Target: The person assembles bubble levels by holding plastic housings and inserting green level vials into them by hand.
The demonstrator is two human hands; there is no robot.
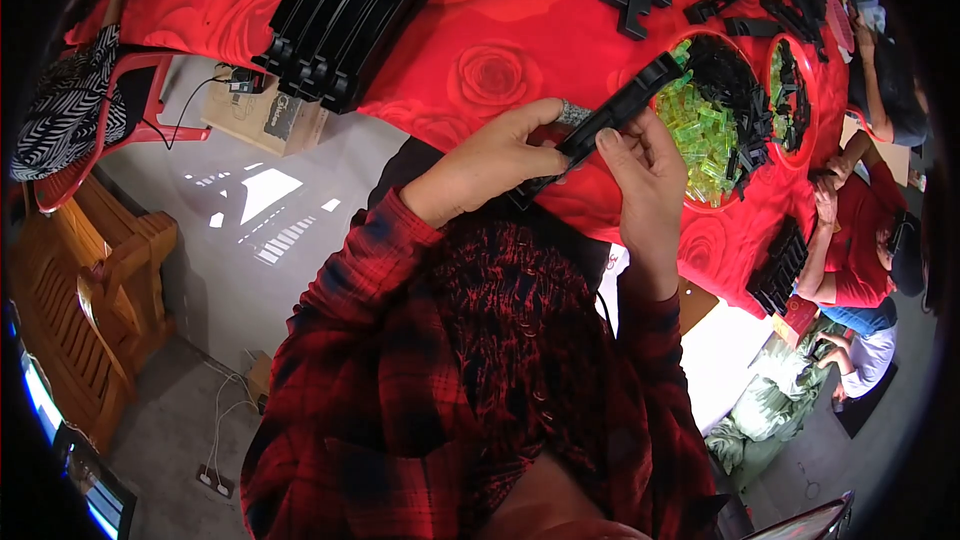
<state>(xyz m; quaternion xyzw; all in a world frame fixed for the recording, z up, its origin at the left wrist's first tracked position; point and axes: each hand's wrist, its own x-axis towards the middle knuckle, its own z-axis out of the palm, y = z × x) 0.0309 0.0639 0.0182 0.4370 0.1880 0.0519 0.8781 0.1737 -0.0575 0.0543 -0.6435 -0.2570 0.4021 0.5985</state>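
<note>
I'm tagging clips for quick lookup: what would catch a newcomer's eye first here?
Probably the bright red rose-patterned tablecloth across the top of the view. Next, the red-rimmed bowl of yellow-green pieces and black pieces, right of centre on it. Near the centre, the left hand and right hand hold a long black part.

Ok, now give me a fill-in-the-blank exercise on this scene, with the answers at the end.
1. The left hand and right hand hold a long plastic bar coloured ____.
2. The red tablecloth is printed with flowers called ____.
3. The larger round red container holds black pieces and translucent pieces coloured ____.
4. The largest stack of long black plastic parts lies toward the picture's upper ____.

Answers: black; roses; yellow-green; left.
</note>
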